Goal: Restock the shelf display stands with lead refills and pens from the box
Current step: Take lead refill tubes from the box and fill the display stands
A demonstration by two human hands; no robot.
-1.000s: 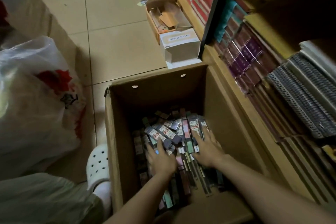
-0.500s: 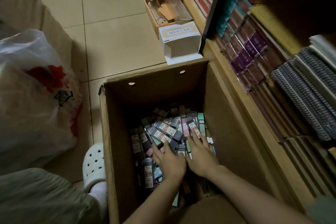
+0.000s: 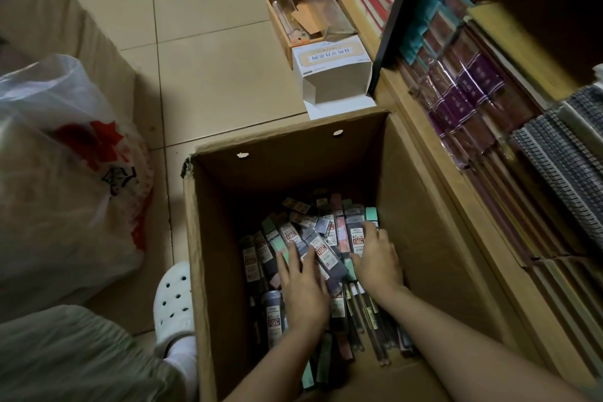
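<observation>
A deep cardboard box [image 3: 408, 206] stands on the floor beside a shelf unit. Its bottom is covered with several lead refill packs [image 3: 326, 235] and slim pens [image 3: 368, 326], lying loose in a pile. My left hand [image 3: 301, 290] rests flat on the packs at the middle of the pile, fingers spread. To its right, my right hand [image 3: 378, 258] lies palm down on other packs with fingers apart. Neither hand grips a pack. The packs under both palms are hidden.
Wooden shelves [image 3: 489, 140] with notebooks and wrapped goods run along the right. A white carton [image 3: 329, 75] and an open brown box [image 3: 303, 19] sit on the floor beyond. A white plastic bag [image 3: 65, 179] lies left; my white clog [image 3: 173, 300] touches the box.
Both hands have slid over the pile, the right one further toward the right wall of the box. Packs have shifted under them. The view has tilted slightly.
</observation>
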